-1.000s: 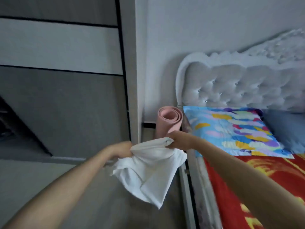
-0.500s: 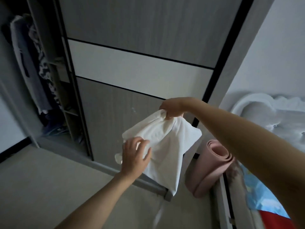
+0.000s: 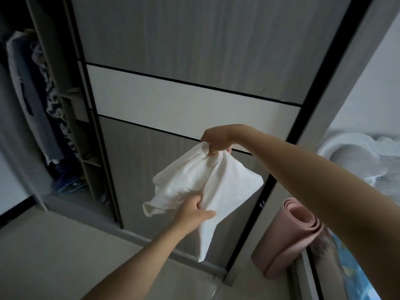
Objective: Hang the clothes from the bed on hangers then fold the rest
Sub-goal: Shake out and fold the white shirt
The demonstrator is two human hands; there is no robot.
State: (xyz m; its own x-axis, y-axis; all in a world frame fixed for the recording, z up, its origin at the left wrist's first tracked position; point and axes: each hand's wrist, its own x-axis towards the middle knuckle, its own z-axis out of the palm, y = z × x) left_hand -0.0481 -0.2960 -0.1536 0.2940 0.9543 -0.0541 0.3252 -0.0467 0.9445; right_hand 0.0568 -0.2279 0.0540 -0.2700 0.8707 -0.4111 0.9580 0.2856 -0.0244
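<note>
Head view, looking down and forward along both bare forearms.

Nearest, the left hand (image 3: pixel 194 210) reaches up from the lower middle. Its fingers are curled into the lower part of a white garment (image 3: pixel 225 182) and its thumb lies out along the cloth, so that a fold is pinched between them. Beyond and above it, the right hand (image 3: pixel 216 140) is clenched knuckles-up round the bunched top of the same garment.

The garment hangs in the air between the two hands, clear of the floor (image 3: pixel 54 256) and in front of the wardrobe. It is crumpled. A rolled hem opening sticks out at its lower left, and a narrow tail drops to a point below the left hand.

To the lower right a rolled pink mat (image 3: pixel 287 237) stands tilted on the floor, between the wardrobe's end panel and the side of the bed. Blue patterned bedding (image 3: pixel 350 276) shows at the right edge, with the white tufted headboard (image 3: pixel 355 156) above it.

Behind the garment is the grey sliding wardrobe door (image 3: pixel 194 40), crossed by a pale band edged in black. Farthest left, the open compartment holds hanging clothes (image 3: pixel 28 94). The dark items on its bottom are too dim to identify.
</note>
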